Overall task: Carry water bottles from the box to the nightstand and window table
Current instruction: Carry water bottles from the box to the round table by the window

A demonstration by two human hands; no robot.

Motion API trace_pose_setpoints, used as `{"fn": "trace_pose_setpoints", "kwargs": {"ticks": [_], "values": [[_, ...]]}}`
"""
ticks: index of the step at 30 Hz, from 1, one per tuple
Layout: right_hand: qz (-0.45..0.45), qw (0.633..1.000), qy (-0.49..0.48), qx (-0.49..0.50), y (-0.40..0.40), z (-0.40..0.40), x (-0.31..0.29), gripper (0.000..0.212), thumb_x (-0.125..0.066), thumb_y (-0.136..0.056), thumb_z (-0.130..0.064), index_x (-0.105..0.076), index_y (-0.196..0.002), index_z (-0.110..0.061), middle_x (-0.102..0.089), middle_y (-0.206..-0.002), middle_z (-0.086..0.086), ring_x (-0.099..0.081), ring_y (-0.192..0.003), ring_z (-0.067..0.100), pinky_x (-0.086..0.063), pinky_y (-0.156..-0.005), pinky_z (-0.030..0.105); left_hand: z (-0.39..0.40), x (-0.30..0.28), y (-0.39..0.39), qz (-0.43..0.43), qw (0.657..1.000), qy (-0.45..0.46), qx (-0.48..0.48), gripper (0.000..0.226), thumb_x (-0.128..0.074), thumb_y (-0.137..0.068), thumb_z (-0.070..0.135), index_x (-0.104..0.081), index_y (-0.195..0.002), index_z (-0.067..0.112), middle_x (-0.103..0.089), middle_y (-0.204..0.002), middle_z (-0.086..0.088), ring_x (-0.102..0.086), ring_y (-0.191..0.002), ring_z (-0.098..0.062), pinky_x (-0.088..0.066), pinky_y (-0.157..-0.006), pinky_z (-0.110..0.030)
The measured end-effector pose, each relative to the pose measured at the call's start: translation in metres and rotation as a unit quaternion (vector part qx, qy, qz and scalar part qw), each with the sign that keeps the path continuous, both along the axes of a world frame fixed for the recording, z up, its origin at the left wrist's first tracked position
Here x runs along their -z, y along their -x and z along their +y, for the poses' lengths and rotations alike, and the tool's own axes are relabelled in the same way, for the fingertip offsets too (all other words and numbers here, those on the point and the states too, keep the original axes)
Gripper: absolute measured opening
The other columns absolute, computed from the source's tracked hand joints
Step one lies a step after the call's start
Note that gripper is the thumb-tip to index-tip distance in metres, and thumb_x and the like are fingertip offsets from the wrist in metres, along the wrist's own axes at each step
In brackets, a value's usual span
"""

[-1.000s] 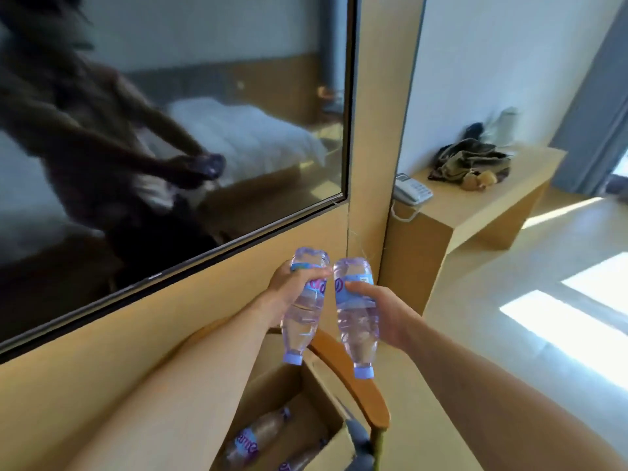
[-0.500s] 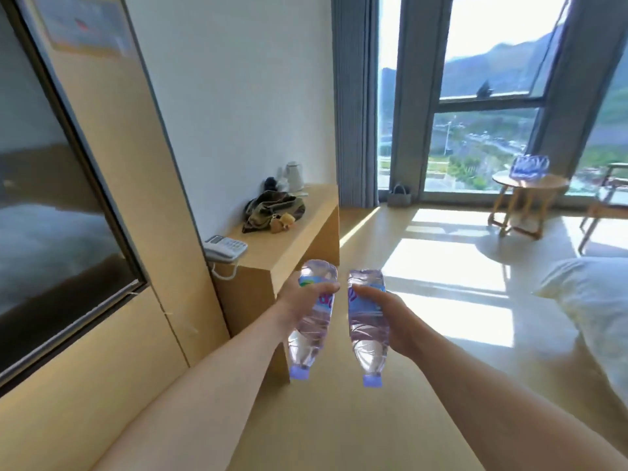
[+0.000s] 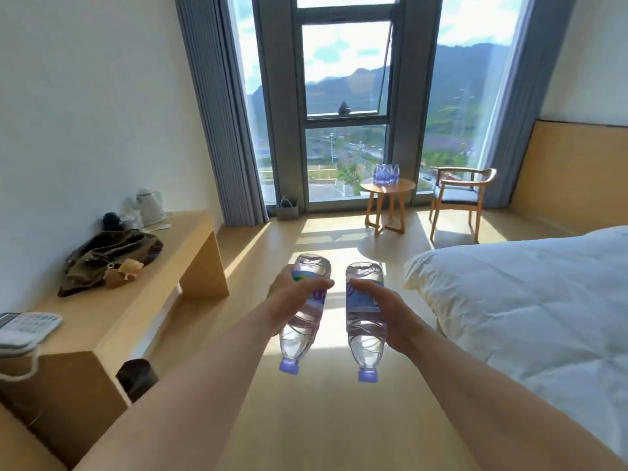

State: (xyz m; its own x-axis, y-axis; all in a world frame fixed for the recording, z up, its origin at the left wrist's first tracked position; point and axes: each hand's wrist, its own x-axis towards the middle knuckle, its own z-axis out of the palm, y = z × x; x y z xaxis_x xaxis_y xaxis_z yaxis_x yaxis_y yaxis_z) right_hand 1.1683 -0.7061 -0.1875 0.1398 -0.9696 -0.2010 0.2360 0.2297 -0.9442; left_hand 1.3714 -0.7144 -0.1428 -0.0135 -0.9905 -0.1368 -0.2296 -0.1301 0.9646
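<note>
- Two clear water bottles, blue-labelled, purple caps down: left bottle [image 3: 304, 309] gripped by the left hand [image 3: 289, 295], right bottle [image 3: 364, 316] by the right hand [image 3: 390, 312].
- Far ahead, the round window table [image 3: 387, 187] bears what look like more bottles [image 3: 386, 173].

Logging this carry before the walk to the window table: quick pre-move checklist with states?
1. Left hand grips left bottle: ok.
2. Right hand grips right bottle: ok.
3. Caps on both bottles: ok.
4. Floor path to round table free: ok.
5. Free space on the tabletop beside the bottles there: ok.
6. Nightstand located: cannot tell, not in view.
</note>
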Motion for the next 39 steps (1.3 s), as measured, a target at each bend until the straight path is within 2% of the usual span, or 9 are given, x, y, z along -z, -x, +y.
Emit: {"fn": "trace_pose_setpoints", "kwargs": {"ticks": [4, 9, 13, 18, 21, 24, 30, 35, 39], "values": [[0.007, 0.999, -0.004, 0.049, 0.041, -0.048, 0.006, 0.053, -0.082, -0.08, -0.041, -0.072, -0.12, -0.008, -0.074, -0.114, 0.023, -0.074, -0.092, 0.034, -0.06, -0.075, 0.038, -0.066, 0.007, 0.043, -0.01, 0.999, 0.004, 0.037, 0.062, -0.091, -0.071, 0.035, -0.056, -0.12, 0.023, -0.07, -0.108, -0.013, -0.073, -0.095, -0.035, -0.062, -0.083, -0.058], [0.016, 0.997, 0.013, 0.078, 0.072, -0.143, 0.013, 0.055, -0.084, -0.075, -0.043, -0.074, -0.118, -0.011, -0.074, -0.115, 0.023, -0.073, -0.099, 0.039, -0.058, -0.09, 0.049, -0.172, 0.018, 0.08, -0.008, 0.997, 0.01, 0.078, 0.063, -0.091, -0.072, 0.034, -0.055, -0.123, 0.023, -0.07, -0.109, -0.012, -0.073, -0.093, -0.035, -0.064, -0.081, -0.055], [0.027, 0.993, 0.01, 0.11, 0.082, -0.237, 0.006, 0.045, -0.085, -0.074, -0.043, -0.078, -0.108, -0.015, -0.076, -0.109, 0.018, -0.076, -0.091, 0.033, -0.063, -0.076, 0.041, -0.275, 0.018, 0.1, -0.003, 0.995, 0.018, 0.096, 0.065, -0.09, -0.073, 0.036, -0.052, -0.125, 0.025, -0.069, -0.107, -0.008, -0.073, -0.09, -0.03, -0.065, -0.079, -0.048], [0.037, 0.988, 0.006, 0.149, 0.091, -0.345, -0.013, 0.046, -0.083, -0.08, -0.042, -0.074, -0.114, -0.013, -0.077, -0.102, 0.017, -0.077, -0.084, 0.031, -0.062, -0.07, 0.038, -0.397, 0.005, 0.114, 0.003, 0.993, 0.011, 0.114, 0.064, -0.091, -0.068, 0.037, -0.056, -0.121, 0.023, -0.071, -0.107, -0.011, -0.074, -0.093, -0.035, -0.062, -0.084, -0.058], [0.034, 0.986, -0.002, 0.161, 0.099, -0.399, -0.016, 0.045, -0.082, -0.081, -0.04, -0.073, -0.115, -0.011, -0.075, -0.106, 0.021, -0.076, -0.091, 0.036, -0.063, -0.073, 0.041, -0.457, 0.003, 0.122, 0.006, 0.992, 0.007, 0.122, 0.063, -0.092, -0.066, 0.038, -0.057, -0.117, 0.025, -0.073, -0.106, -0.012, -0.075, -0.092, -0.035, -0.062, -0.084, -0.059], [0.038, 0.985, -0.017, 0.167, 0.108, -0.453, -0.012, 0.045, -0.082, -0.082, -0.04, -0.073, -0.115, -0.01, -0.076, -0.106, 0.021, -0.076, -0.088, 0.035, -0.062, -0.07, 0.04, -0.515, 0.008, 0.133, 0.009, 0.992, 0.001, 0.126, 0.062, -0.092, -0.064, 0.039, -0.058, -0.115, 0.027, -0.073, -0.106, -0.011, -0.075, -0.091, -0.034, -0.062, -0.084, -0.058], [0.048, 0.985, -0.023, 0.165, 0.145, -0.575, 0.009, 0.053, -0.084, -0.079, -0.044, -0.072, -0.118, -0.01, -0.077, -0.101, 0.019, -0.077, -0.082, 0.032, -0.061, -0.067, 0.038, -0.637, 0.032, 0.169, 0.006, 0.993, 0.002, 0.117, 0.056, -0.092, -0.068, 0.038, -0.056, -0.11, 0.029, -0.071, -0.103, -0.009, -0.074, -0.092, -0.032, -0.063, -0.084, -0.056], [0.062, 0.986, -0.014, 0.152, 0.191, -0.689, 0.013, 0.06, -0.084, -0.077, -0.05, -0.071, -0.121, -0.011, -0.075, -0.108, 0.022, -0.075, -0.092, 0.036, -0.06, -0.067, 0.038, -0.751, 0.034, 0.214, -0.002, 0.994, 0.014, 0.11, 0.065, -0.09, -0.073, 0.037, -0.051, -0.124, 0.023, -0.067, -0.108, -0.01, -0.07, -0.098, -0.033, -0.062, -0.088, -0.053], [0.066, 0.986, 0.006, 0.151, 0.228, -0.783, -0.008, 0.072, -0.086, -0.067, -0.055, -0.068, -0.123, -0.014, -0.073, -0.112, 0.02, -0.073, -0.101, 0.039, -0.062, -0.072, 0.04, -0.844, 0.013, 0.247, 0.005, 0.994, 0.019, 0.106, 0.064, -0.09, -0.073, 0.037, -0.052, -0.123, 0.023, -0.067, -0.108, -0.011, -0.07, -0.097, -0.032, -0.062, -0.087, -0.053]]}}
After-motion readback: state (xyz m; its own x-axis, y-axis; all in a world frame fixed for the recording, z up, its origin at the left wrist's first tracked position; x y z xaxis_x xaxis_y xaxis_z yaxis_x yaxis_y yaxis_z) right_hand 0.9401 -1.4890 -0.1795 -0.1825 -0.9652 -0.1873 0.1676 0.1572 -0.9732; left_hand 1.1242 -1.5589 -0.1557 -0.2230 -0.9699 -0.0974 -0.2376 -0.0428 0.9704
